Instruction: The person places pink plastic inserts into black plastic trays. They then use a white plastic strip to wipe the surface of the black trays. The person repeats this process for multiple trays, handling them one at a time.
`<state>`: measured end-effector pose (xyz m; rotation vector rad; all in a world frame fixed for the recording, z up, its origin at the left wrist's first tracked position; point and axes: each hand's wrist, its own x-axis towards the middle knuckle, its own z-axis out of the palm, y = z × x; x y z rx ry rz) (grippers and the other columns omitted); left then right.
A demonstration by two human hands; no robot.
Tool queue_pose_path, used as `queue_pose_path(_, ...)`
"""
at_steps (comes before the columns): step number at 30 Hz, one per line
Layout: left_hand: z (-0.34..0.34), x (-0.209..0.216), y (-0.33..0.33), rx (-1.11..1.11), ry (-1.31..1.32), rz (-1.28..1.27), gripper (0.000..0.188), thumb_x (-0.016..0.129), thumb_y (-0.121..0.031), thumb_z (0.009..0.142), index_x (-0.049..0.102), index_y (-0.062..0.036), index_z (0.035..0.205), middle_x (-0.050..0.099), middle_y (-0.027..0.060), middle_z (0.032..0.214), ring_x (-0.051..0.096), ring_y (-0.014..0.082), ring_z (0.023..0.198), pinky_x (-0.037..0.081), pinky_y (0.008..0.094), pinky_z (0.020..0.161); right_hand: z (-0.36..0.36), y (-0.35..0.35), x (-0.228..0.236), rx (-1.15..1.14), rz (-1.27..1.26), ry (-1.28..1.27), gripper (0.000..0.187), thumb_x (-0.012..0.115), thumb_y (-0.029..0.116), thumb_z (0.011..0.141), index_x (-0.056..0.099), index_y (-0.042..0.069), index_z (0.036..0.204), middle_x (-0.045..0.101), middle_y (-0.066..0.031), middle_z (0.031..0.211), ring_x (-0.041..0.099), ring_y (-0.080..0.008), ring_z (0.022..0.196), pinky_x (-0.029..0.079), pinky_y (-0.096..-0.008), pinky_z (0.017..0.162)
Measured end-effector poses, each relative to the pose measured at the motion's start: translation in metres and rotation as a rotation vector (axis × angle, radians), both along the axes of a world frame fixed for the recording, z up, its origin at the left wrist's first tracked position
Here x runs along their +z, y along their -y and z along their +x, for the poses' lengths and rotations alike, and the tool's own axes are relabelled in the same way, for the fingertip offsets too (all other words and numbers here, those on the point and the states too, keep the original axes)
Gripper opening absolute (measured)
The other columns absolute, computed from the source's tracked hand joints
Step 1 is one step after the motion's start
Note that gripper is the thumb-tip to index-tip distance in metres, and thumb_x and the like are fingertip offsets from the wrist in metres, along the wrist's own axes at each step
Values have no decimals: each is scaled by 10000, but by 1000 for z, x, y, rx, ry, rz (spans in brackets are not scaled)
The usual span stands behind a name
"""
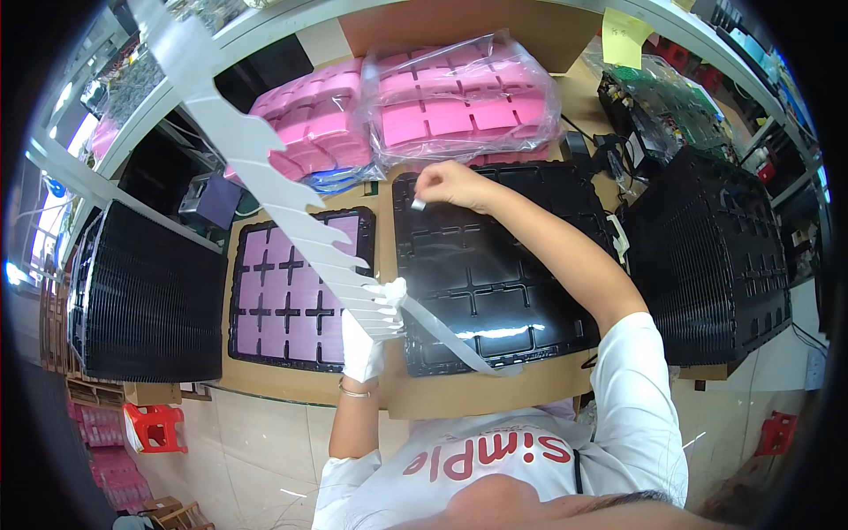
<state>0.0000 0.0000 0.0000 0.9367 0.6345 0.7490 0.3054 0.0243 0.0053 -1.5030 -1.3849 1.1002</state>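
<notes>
**Mid-job: pinching one small white tab near unlined black tray**

Looks partway along. With bare right hand (455, 187), pinches a small white tab (418, 204) between closed fingertips, near upper left corner of the black plastic tray (477, 256) at centre of frame; can't tell if touching it. With white-gloved left hand (362, 349), grips lower end of a long whitish strip (265, 190), notched along one edge and running to upper left of frame.

To count as done: maybe the lilac-lined tray (276, 291), left of centre on the brown-covered desk (490, 397). To count as left: apparently the tab, not yet let go. Can't tell how many tabs are placed, or whether the black tray stacks at left (159, 300) and right (707, 265) of frame are finished.

Writing: see large red lettering (486, 452) on the white T-shirt (623, 380), lower centre, plus faint marks on a yellow sticky note (625, 40), upper right, too blurred to read. Can't make out any print on tab or strip.
</notes>
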Motion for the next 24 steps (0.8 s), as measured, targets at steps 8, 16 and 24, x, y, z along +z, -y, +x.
queue_pose_path(8,33,23,3,-202,38,52,264,611,-179,932,594,23,1102,662,95,894,631,142,686,512,240,613,-60,106,26,-122,-102,-799,126,634,128,916,633,13,968,626,-48,865,572,-108,735,407,-214,609)
queue_pose_path(16,67,43,29,-175,-88,137,250,663,-249,924,601,-16,992,665,74,834,638,141,611,509,232,553,-72,159,27,-321,94,-226,178,742,183,828,649,49,900,581,41,691,505,-37,626,412,-223,576)
queue_pose_path(24,75,50,37,-241,-239,234,194,723,-225,892,627,-59,862,673,42,780,600,84,582,466,208,539,-88,187,38,-410,465,321,107,729,94,786,629,77,819,477,-32,691,472,-172,602,394,-304,563)
